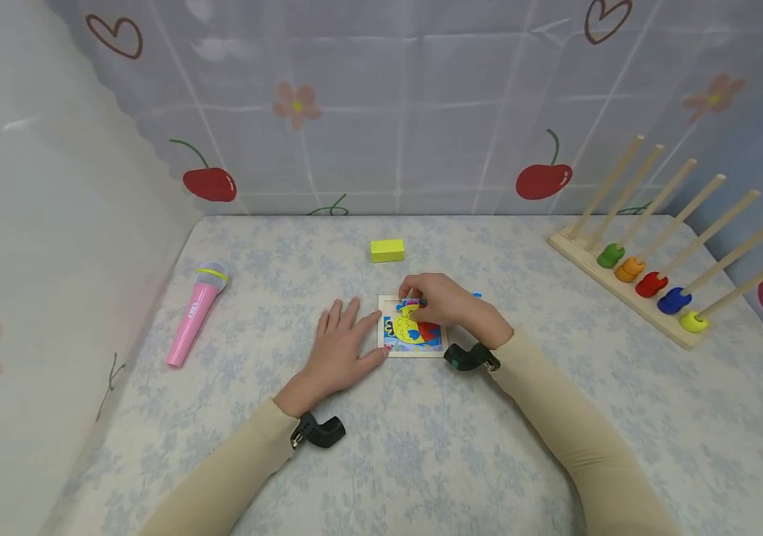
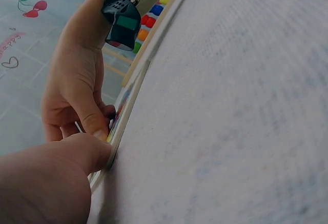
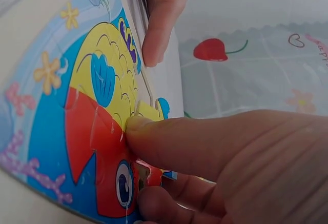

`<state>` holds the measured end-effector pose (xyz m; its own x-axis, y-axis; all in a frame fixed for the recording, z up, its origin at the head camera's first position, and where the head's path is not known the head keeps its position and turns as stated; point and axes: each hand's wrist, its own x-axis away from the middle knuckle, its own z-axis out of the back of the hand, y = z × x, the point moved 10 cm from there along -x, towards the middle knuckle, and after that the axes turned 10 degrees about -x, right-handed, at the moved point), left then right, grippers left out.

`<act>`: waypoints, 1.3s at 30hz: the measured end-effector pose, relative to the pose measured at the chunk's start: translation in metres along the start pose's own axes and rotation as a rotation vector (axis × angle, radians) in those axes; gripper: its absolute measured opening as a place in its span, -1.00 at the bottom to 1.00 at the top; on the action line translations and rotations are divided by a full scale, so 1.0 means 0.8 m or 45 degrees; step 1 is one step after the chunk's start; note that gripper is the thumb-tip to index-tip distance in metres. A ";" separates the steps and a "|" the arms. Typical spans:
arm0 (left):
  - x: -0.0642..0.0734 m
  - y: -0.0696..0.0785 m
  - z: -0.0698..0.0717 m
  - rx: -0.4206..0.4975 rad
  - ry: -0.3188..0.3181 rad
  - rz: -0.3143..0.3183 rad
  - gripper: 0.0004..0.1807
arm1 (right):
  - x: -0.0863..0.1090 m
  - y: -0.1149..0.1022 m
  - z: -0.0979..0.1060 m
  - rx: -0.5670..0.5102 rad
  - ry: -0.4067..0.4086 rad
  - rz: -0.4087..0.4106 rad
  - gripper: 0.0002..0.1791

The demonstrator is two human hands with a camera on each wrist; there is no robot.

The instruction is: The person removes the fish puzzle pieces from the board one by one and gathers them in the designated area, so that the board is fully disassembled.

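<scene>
A wooden-framed jigsaw puzzle (image 1: 414, 344) of a yellow and red fish lies flat on the table. My right hand (image 1: 444, 301) reaches over its far part and pinches a puzzle piece (image 3: 148, 111), yellow with a blue knob, between thumb and fingers. That piece sits tilted at the fish's upper edge, partly hidden by the thumb. Flat on the table with spread fingers, my left hand (image 1: 341, 348) touches the frame's left edge with its thumb and index fingertip. In the left wrist view the left thumb (image 2: 66, 165) presses against the frame's side.
Beyond the puzzle stands a yellow block (image 1: 388, 251). A pink toy microphone (image 1: 193, 313) lies at the left. A wooden peg rack (image 1: 629, 286) with coloured beads stands at the right. A small blue piece (image 1: 477, 295) shows just behind the right wrist.
</scene>
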<state>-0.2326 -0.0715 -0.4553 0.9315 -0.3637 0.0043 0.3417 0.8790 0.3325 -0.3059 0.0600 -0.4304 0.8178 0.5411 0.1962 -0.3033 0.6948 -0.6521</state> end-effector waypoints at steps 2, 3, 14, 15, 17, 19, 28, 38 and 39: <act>0.000 0.000 0.001 0.003 -0.001 0.002 -0.29 | 0.000 0.001 -0.001 -0.005 -0.007 0.002 -0.72; 0.001 0.001 0.001 0.003 -0.002 0.004 -0.29 | 0.000 0.002 -0.002 -0.010 -0.014 -0.003 -0.72; -0.001 0.004 0.001 -0.004 -0.003 -0.001 -0.30 | 0.004 0.008 -0.005 -0.060 -0.048 -0.015 -0.75; -0.001 0.004 0.001 -0.004 -0.003 0.000 -0.30 | 0.004 0.009 -0.005 -0.071 -0.046 -0.015 -0.76; -0.001 0.004 0.001 -0.003 -0.001 0.000 -0.30 | 0.004 0.009 -0.004 -0.096 -0.045 -0.006 -0.80; -0.001 0.004 0.001 -0.003 0.000 0.002 -0.29 | 0.004 0.010 -0.002 -0.128 -0.038 -0.003 -0.84; -0.002 0.003 0.001 -0.012 0.003 0.008 -0.29 | 0.003 0.011 0.008 -0.204 0.003 -0.012 -0.84; -0.001 0.000 -0.001 -0.024 0.000 0.012 -0.29 | 0.016 0.017 0.034 -0.231 0.066 -0.083 -0.79; -0.001 0.000 -0.002 -0.027 -0.004 0.014 -0.29 | 0.019 0.020 0.039 -0.228 0.079 -0.087 -0.79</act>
<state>-0.2332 -0.0709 -0.4566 0.9349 -0.3546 0.0110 0.3337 0.8894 0.3123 -0.3137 0.0937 -0.4151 0.8637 0.4615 0.2027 -0.1587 0.6307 -0.7596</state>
